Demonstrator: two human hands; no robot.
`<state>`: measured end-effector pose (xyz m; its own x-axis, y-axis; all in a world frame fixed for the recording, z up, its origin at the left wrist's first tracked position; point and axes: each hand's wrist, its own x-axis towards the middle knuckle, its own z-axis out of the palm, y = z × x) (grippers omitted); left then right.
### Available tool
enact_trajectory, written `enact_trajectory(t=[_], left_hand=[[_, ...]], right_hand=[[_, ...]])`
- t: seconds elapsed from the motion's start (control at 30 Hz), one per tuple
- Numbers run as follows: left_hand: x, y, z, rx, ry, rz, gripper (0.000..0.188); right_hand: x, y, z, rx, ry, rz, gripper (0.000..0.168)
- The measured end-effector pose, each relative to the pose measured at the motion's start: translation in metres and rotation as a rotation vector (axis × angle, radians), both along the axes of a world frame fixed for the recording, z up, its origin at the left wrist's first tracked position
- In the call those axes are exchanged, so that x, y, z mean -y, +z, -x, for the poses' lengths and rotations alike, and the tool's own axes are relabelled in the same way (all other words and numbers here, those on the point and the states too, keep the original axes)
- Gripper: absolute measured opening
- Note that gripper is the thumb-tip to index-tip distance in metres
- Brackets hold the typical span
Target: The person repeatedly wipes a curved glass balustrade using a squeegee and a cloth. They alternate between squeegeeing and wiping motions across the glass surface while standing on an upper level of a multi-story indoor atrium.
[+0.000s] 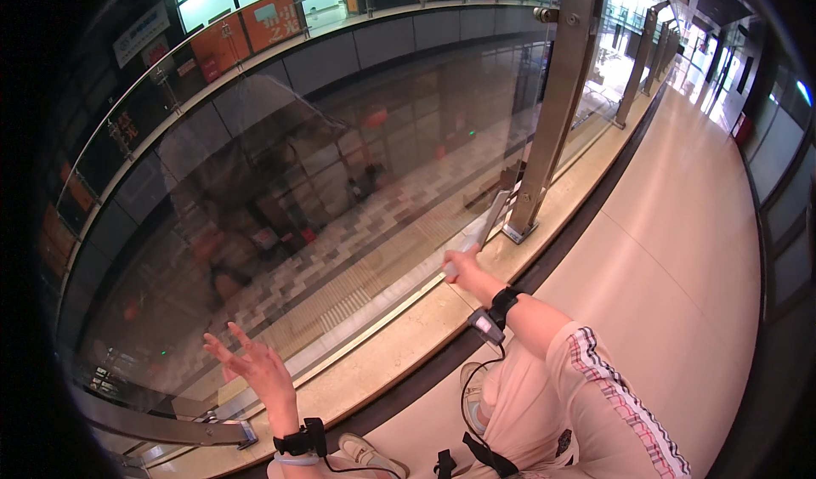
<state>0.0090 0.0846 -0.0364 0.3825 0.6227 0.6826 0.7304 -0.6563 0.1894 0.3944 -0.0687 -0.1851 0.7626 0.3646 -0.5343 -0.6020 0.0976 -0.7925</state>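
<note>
My right hand [462, 265] grips the handle of a flat, long-bladed tool [493, 219], perhaps a squeegee or scraper, near the lower right corner of a glass balustrade panel [382, 179]. The tool's far end reaches beside the foot of a metal post [542, 141]. At the lower left, my left hand [252, 361] is raised at the glass with fingers spread and holds nothing; whether the fingertips touch the pane cannot be told. Both wrists wear black straps with small devices and cables.
A stone ledge [395, 345] runs under the glass, with a dark strip along the pale floor [663, 243]. Another metal post [172, 427] stands at lower left. Beyond the glass lie a lower floor and a curved balcony. My shoes [373, 453] are close to the ledge.
</note>
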Motion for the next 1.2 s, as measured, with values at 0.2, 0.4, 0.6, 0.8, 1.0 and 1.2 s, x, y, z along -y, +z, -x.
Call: enact_trajectory(t=[0.2,0.4,0.6,0.8,1.0,1.2], left_hand=[[-0.004,-0.009,0.0,-0.016,0.063,0.016,0.081],[-0.002,-0.009,-0.002,-0.016,0.037,-0.014,0.084],[-0.006,-0.013,0.005,-0.028,0.077,-0.012,0.083],[0.0,-0.008,0.001,-0.012,0.017,0.023,0.09],[0.006,-0.005,-0.004,0.019,0.003,0.049,0.098],[0.002,-0.008,-0.007,-0.024,0.073,0.03,0.103]], right_hand=[[-0.01,0.051,0.113,-0.155,0.254,-0.15,0.074],[-0.007,0.009,0.025,-0.279,0.179,-0.118,0.046],[0.018,0.027,-0.042,0.04,0.131,0.095,0.006],[0.046,0.115,-0.02,0.557,0.363,0.494,0.028],[0.088,0.191,-0.012,0.501,0.298,0.277,0.032],[0.071,0.067,-0.051,0.101,0.214,0.13,0.023]])
